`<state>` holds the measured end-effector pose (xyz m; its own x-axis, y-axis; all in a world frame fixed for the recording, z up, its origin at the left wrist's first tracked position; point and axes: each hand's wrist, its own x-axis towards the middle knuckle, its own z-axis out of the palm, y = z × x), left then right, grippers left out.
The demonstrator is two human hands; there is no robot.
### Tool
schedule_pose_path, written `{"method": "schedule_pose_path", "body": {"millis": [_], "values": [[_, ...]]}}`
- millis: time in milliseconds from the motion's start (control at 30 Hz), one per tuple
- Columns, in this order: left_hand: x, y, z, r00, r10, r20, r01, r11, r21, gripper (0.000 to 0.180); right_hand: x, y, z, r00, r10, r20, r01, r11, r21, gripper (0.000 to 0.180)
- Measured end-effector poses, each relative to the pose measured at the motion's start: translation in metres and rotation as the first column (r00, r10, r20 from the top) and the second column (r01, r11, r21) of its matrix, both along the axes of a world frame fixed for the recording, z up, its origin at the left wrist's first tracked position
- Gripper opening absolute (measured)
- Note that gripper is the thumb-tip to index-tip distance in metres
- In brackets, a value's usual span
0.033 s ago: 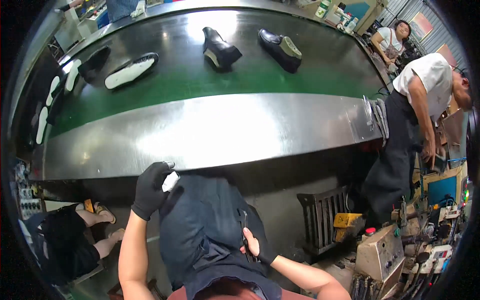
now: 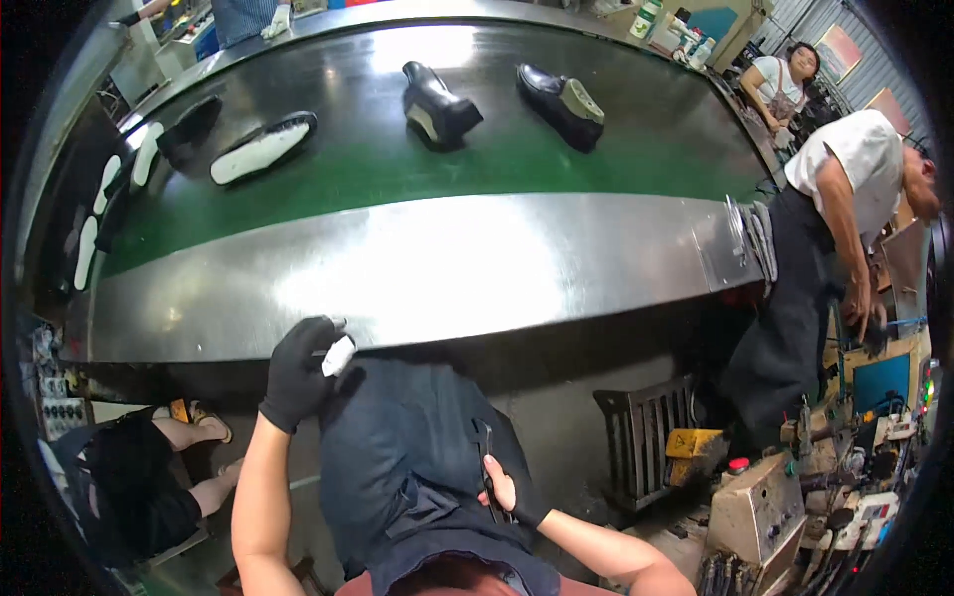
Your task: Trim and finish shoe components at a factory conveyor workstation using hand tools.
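While the black-gloved left hand [image 2: 298, 370] pinches a small white piece [image 2: 339, 355] at the near edge of the steel conveyor rim [image 2: 447, 268], the right hand [image 2: 509, 494] – fingers curled shut – grips a dark slim tool [image 2: 486, 459] vs. the navy apron [image 2: 397, 467]. Far on the green belt [image 2: 417, 164]: black shoes [image 2: 561, 99], white soles [image 2: 260, 147]. Right – co-worker in a white shirt [image 2: 860, 164].
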<state>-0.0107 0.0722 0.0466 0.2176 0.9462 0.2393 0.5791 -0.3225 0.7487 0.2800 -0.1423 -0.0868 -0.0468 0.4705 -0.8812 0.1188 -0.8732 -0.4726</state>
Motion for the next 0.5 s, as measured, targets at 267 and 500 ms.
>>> {"method": "schedule_pose_path", "body": {"millis": [267, 500], "values": [[-0.114, 0.231, -0.039, 0.860, 0.357, -0.365, -0.308, 0.933, 0.188, 0.081, -0.002, 0.072, -0.008, 0.991, -0.102, -0.092, 0.098, 0.994, -0.045, 0.046], [-0.218, 0.390, -0.050, 0.478, 0.661, -0.579, -0.589, 0.730, 0.347, 0.094, -0.008, 0.093, -0.028, 0.999, 0.029, -0.022, -0.032, 0.989, -0.146, 0.066]]}}
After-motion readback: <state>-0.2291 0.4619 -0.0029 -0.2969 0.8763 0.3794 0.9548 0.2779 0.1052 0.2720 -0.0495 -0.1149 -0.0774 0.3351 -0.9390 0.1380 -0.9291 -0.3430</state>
